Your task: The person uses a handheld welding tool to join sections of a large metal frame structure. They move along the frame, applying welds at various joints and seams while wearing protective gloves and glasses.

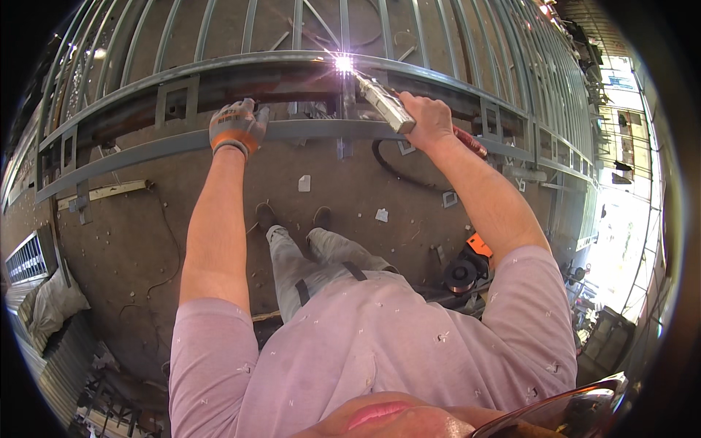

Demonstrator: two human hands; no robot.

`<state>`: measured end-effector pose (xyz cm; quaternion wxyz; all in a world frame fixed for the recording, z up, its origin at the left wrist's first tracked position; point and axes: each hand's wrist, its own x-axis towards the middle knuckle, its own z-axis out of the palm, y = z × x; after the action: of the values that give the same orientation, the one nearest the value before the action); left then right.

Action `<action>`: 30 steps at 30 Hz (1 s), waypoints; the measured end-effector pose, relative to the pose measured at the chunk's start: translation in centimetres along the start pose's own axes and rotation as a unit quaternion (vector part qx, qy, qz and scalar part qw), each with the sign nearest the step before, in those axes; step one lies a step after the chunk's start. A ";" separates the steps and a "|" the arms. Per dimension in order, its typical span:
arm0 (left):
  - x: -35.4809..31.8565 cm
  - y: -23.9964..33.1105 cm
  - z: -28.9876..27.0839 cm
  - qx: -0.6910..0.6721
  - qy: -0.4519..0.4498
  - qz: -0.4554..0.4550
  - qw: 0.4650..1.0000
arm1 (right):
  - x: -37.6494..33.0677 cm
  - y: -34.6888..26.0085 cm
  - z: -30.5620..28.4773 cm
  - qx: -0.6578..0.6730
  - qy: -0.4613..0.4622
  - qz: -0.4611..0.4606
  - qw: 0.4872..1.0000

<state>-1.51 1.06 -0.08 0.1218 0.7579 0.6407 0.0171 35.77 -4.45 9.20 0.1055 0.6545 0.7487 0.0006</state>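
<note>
In the bare right grip [429, 120], at 1 o'clock, a welding torch [385, 106] is firmly held. At its tip, at 12 o'clock, a bright arc [343, 64] is seen by the upper rail [255, 58] of a steel grille [298, 25]. The gloved left grip [237, 125] is placed at the lower rail [314, 130], at 10 o'clock; whether it is closed cannot be told. A black spool [460, 274] is seen at 4 o'clock.

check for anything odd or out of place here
One oddity: the right grip is bare, holding the welding torch near a bright spark, while the left grip wears a grey-and-orange glove. Pale scraps also litter the floor.
</note>
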 end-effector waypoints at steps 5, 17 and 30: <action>0.1 0.2 -0.6 0.003 -0.031 -0.007 1.000 | 0.0 0.3 0.5 -0.006 -0.003 0.005 1.000; 0.2 0.0 -0.3 -0.003 -0.027 0.000 1.000 | -0.3 0.5 0.6 -0.005 -0.009 0.018 1.000; 0.3 0.0 -0.5 0.009 -0.045 0.001 0.999 | -0.7 0.7 0.7 -0.003 -0.008 0.017 1.000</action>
<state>-1.53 1.42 0.37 0.1431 0.7597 0.6339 -0.0226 36.67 -5.15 8.74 0.1133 0.6665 0.7368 -0.0001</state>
